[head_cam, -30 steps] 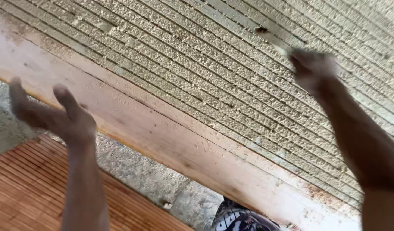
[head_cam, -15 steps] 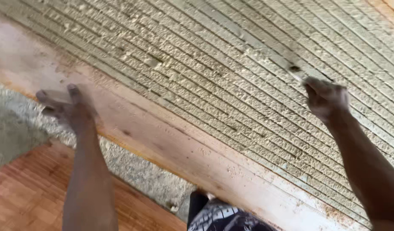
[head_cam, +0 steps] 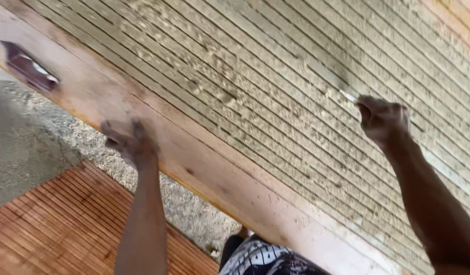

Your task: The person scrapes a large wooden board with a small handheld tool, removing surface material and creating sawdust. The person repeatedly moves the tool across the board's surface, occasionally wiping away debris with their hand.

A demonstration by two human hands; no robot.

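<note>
the left hand presses against the edge of a broad pale wooden plank that runs slantwise across the view, fingers bent and spread on the wood; whether they curl around the edge i cannot tell, since the hand is blurred. the right hand is clenched around a thin pale flat tool, blurred so its kind is unclear, whose far end lies on a surface of narrow wooden slats crusted with sandy mortar, just past the plank. a dark slot-shaped hole is cut near the plank's far left end. below lie rough grey concrete, reddish ribbed wooden flooring and black-and-white patterned cloth.
</note>
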